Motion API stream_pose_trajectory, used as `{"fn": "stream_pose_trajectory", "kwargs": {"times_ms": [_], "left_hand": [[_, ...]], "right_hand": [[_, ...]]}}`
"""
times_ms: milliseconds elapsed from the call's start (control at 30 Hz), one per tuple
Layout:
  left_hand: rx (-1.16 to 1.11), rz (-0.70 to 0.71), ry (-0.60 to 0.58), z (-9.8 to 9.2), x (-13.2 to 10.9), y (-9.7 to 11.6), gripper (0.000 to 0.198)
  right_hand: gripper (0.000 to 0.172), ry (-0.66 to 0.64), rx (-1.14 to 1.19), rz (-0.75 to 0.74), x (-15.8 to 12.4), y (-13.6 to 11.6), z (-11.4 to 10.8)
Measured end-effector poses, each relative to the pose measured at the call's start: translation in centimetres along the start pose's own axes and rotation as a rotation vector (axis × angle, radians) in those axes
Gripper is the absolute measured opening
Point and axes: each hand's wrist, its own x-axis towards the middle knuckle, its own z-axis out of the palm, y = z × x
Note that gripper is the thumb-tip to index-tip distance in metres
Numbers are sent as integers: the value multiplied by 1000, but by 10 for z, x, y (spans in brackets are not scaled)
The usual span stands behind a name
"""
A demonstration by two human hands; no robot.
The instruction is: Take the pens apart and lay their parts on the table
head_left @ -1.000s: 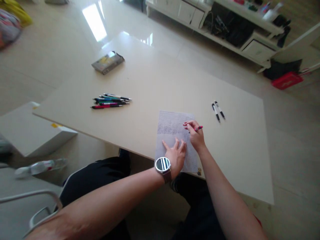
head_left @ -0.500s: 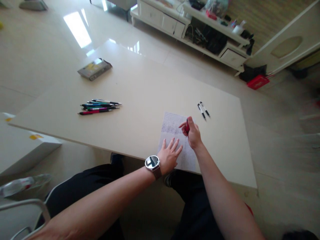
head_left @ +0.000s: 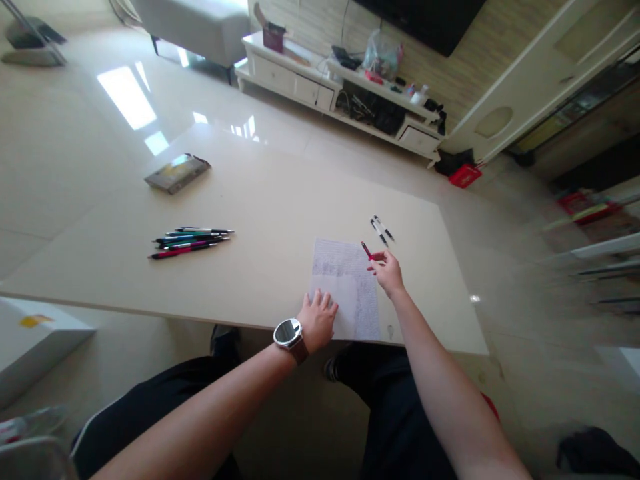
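Observation:
My left hand lies with fingers spread on the lower left part of a sheet of paper marked with dense writing or scribbles. A round watch sits on that wrist. Above the sheet's right edge, my right hand pinches a red pen, its dark end pointing up and to the left. Just beyond this hand lie two white-and-black pens, side by side on the table. A loose bunch of several coloured pens rests to the left of the paper.
The pale table carries a grey-and-yellow box at its far left. Beyond it on the floor stands a white TV cabinet with items on top. A white box is below the table's left edge.
The view has tilted up and turned right. My right hand has turned, so the red pen now shows lengthwise. My left hand has shifted left and down on the paper.

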Motion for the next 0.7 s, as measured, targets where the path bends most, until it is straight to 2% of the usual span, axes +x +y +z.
{"fn": "stream_pose_trajectory", "kwargs": {"times_ms": [133,267,400,467,567,633,700], "left_hand": [[12,6,-5,0,1,-1,55],[1,-10,-20,-3,3,0,55],[-1,3,-13,-1,6,1,56],[-16,16,6,4,9,1,56],[-46,3,19,9,16,-1,52],[-68,-10,16,10,19,-2,52],[-94,-14,-12,8,19,-3,52]], "right_hand": [[17,126,-126,-13,15,9,3],[7,242,-204,-44,42,9,2],[18,270,-245,-136,70,-2,-5],[23,251,-252,-210,82,-12,0],[23,146,-255,-337,95,-34,29],[21,-2,-274,-430,96,-57,65],[16,-179,-294,-528,86,-84,110]]}}
